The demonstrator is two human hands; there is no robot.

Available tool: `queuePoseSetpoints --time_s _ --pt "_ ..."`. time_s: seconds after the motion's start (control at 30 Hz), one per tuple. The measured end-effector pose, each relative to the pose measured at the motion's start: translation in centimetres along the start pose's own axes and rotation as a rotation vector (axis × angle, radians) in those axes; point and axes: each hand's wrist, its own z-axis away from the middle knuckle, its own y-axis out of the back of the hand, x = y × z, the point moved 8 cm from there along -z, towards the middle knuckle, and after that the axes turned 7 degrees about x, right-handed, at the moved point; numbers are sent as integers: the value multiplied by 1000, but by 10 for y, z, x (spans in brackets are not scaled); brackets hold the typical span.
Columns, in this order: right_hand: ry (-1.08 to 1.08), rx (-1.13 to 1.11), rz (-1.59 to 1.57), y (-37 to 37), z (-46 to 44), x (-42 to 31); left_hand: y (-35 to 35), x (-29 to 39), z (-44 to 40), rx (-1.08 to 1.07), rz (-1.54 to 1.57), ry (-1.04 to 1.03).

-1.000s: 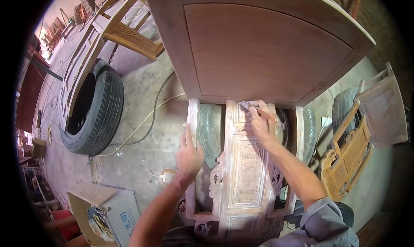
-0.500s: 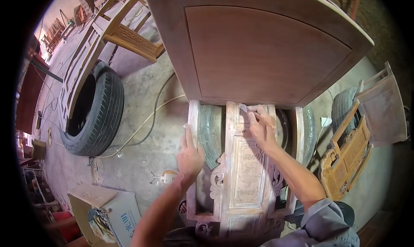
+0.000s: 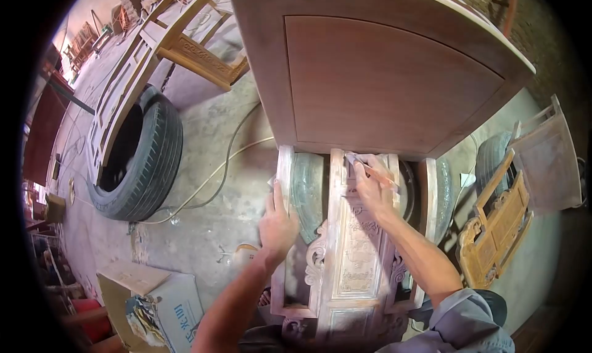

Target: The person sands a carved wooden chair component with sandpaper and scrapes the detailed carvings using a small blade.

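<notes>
A wooden chair lies with its carved back panel (image 3: 359, 260) toward me and its broad seat board (image 3: 388, 82) rising behind. My right hand (image 3: 374, 183) is closed round a thin scraper-like tool with a reddish-brown handle (image 3: 383, 178); its flat tip touches the upper end of the carved panel, near the seat board. My left hand (image 3: 279, 222) rests beside the left upright (image 3: 285, 174) of the back, fingers pointing up. Something small and pale (image 3: 271, 181) shows at its fingertips, too small to name.
A tyre (image 3: 151, 162) at the left supports another wooden chair frame (image 3: 197, 60). Cables (image 3: 229, 149) cross the floor. An open cardboard box (image 3: 179, 313) stands at the lower left. Another carved chair (image 3: 493, 229) lies at the right by a tyre (image 3: 490, 155). More tyre shows beneath the near chair.
The view has shifted slightly, so the chair and surroundings appear a little further right and lower. My right hand still works the tool at the panel's top; my left hand stays by the left upright.
</notes>
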Motion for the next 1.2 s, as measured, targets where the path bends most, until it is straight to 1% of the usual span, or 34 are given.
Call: queuePoseSetpoints --time_s 0.07,0.17,0.27,0.3,0.4,0.43,0.53,0.57,0.67,0.7,0.8,0.83,0.87,0.93,0.97,1.07,1.1,1.17,1.2 --pt "120 8 -71 -8 1 1 1 0 1 44 37 -46" --pt "-50 -78 137 -13 9 -8 -3 -3 1 9 -16 15" --pt "37 -56 265 -30 7 15 0 -1 2 55 -15 -40" --pt "23 27 101 -20 5 -4 0 -1 2 56 -14 -44" --pt "32 56 110 -17 10 -8 -1 -2 1 73 -8 -64" --pt "-157 -7 38 -22 12 6 -3 -2 1 81 -7 -73" --pt "-120 117 84 -26 8 12 -1 1 2 74 -13 -79" --pt "116 173 92 -26 10 -2 1 1 1 67 -18 -78" --pt "119 166 65 -25 8 -11 0 1 1 58 7 -61" --pt "103 133 95 -26 6 -1 0 1 1 64 7 -64" --pt "61 144 173 -23 7 12 0 1 -1 66 5 -66" --pt "28 135 104 -23 12 11 0 0 -1 52 1 -54" --pt "113 146 117 -24 14 0 0 0 1 34 -5 -41" --pt "286 178 142 -25 14 -21 2 1 2 72 15 -75" --pt "280 172 200 -25 13 -13 2 3 0 93 27 -93" --pt "252 107 210 -15 6 -5 -1 0 0 27 -27 -34" --pt "252 111 234 -18 7 -6 0 -1 1 50 -27 -50" --pt "327 149 187 -20 12 -14 -1 0 2 94 -22 -86" --pt "365 169 163 -19 14 -19 -1 0 2 72 -11 -74"
